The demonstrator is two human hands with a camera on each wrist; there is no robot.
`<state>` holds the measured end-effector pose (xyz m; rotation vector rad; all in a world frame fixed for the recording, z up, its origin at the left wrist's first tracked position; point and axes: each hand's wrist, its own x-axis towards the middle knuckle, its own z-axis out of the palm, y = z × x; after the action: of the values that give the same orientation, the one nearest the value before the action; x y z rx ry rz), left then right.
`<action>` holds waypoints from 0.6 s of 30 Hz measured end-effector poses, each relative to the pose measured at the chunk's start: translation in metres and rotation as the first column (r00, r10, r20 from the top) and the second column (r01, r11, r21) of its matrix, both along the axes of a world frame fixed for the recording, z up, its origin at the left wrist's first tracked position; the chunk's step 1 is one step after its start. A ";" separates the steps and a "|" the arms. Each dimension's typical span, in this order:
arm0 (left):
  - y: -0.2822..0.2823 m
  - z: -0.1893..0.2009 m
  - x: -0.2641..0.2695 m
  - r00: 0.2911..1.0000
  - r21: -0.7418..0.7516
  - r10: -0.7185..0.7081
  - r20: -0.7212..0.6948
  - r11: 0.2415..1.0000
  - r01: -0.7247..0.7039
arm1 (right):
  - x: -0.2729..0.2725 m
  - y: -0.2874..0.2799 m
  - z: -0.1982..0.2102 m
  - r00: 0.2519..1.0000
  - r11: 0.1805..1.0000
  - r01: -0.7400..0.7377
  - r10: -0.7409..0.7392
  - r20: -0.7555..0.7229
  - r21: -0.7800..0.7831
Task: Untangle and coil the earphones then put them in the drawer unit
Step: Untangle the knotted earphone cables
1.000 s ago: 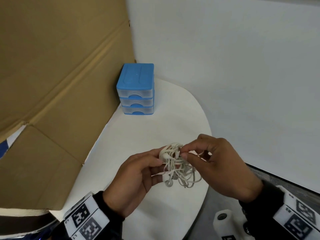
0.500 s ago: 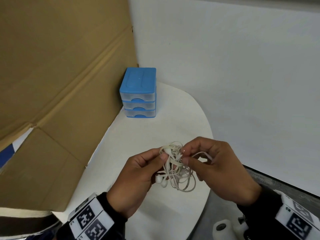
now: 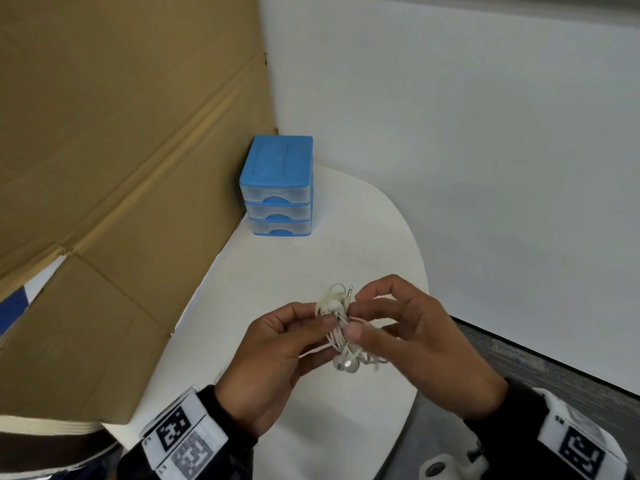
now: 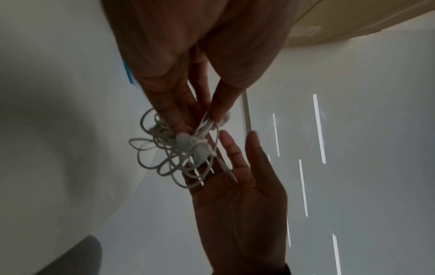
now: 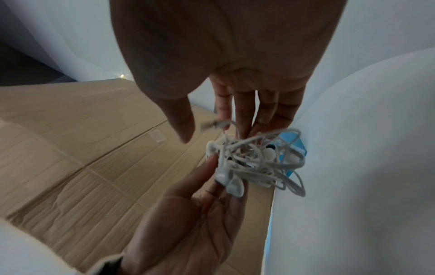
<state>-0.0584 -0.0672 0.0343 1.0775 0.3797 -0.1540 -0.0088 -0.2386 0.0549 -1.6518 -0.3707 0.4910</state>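
Observation:
The white earphones [image 3: 341,329] are a tangled bundle held over the white table [image 3: 277,282], between both hands. My left hand [image 3: 325,329] pinches the cables from the left; thumb and fingers close on the strands in the left wrist view [image 4: 207,119]. From the right, my right hand [image 3: 356,318] curls round the bundle, thumb on the wires. Two earbuds [image 3: 346,365] hang at the bottom and the plug [image 3: 350,292] sticks up. Loops [image 5: 292,178] dangle loose. The blue drawer unit [image 3: 277,188] stands at the table's far end, all three drawers closed.
A big sheet of brown cardboard [image 3: 121,150] leans along the table's left side, touching the drawer unit. A white wall [image 3: 467,133] rises behind and to the right. The table's curved right edge [image 3: 420,271] runs under my right hand, with grey floor [image 3: 554,372] beyond.
The bundle has been turned between my hands: the earbuds now hang lowest and the plug points up. Both hands keep their hold and stay over the table's near right part.

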 end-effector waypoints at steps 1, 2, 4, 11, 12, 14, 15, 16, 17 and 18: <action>-0.001 -0.001 0.000 1.000 -0.007 0.006 -0.015 1.000 -0.006 | -0.003 0.002 -0.001 0.998 0.997 -0.002 0.007 0.066 -0.072; -0.002 -0.001 -0.001 1.000 -0.006 0.009 -0.029 1.000 -0.009 | -0.005 0.003 -0.003 0.989 0.991 0.008 0.011 0.144 -0.133; -0.005 -0.004 -0.003 0.999 0.029 0.012 -0.052 1.000 -0.010 | -0.006 0.005 -0.008 0.968 0.982 0.051 -0.004 0.249 -0.183; -0.005 -0.003 -0.003 0.994 -0.002 -0.068 -0.090 0.998 0.068 | -0.001 0.000 -0.014 0.974 0.976 0.127 -0.089 0.209 -0.175; -0.005 -0.003 -0.004 0.993 0.015 -0.079 -0.090 0.997 0.080 | -0.003 0.000 -0.015 0.971 0.975 0.128 -0.085 0.225 -0.184; -0.005 -0.005 -0.005 0.993 0.064 -0.056 -0.104 0.996 0.063 | -0.005 0.000 -0.015 0.949 0.964 0.163 -0.095 0.299 -0.210; -0.005 -0.005 -0.004 0.993 0.083 -0.032 -0.118 0.996 0.042 | -0.005 0.001 -0.013 0.934 0.957 0.187 -0.104 0.342 -0.221; -0.004 -0.006 -0.003 0.991 0.092 -0.005 -0.137 0.996 0.017 | -0.003 0.000 -0.011 0.924 0.955 0.204 -0.116 0.365 -0.214; -0.002 -0.007 -0.002 0.987 0.090 0.023 -0.160 0.996 -0.009 | 0.001 -0.001 -0.008 0.931 0.961 0.212 -0.144 0.337 -0.175; 0.000 -0.007 0.000 0.982 0.080 0.051 -0.183 0.996 -0.037 | 0.005 -0.003 -0.004 0.957 0.976 0.201 -0.178 0.229 -0.080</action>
<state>-0.0588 -0.0670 0.0271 1.1333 0.5798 -0.2021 -0.0040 -0.2415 0.0504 -1.8271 -0.3503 0.1841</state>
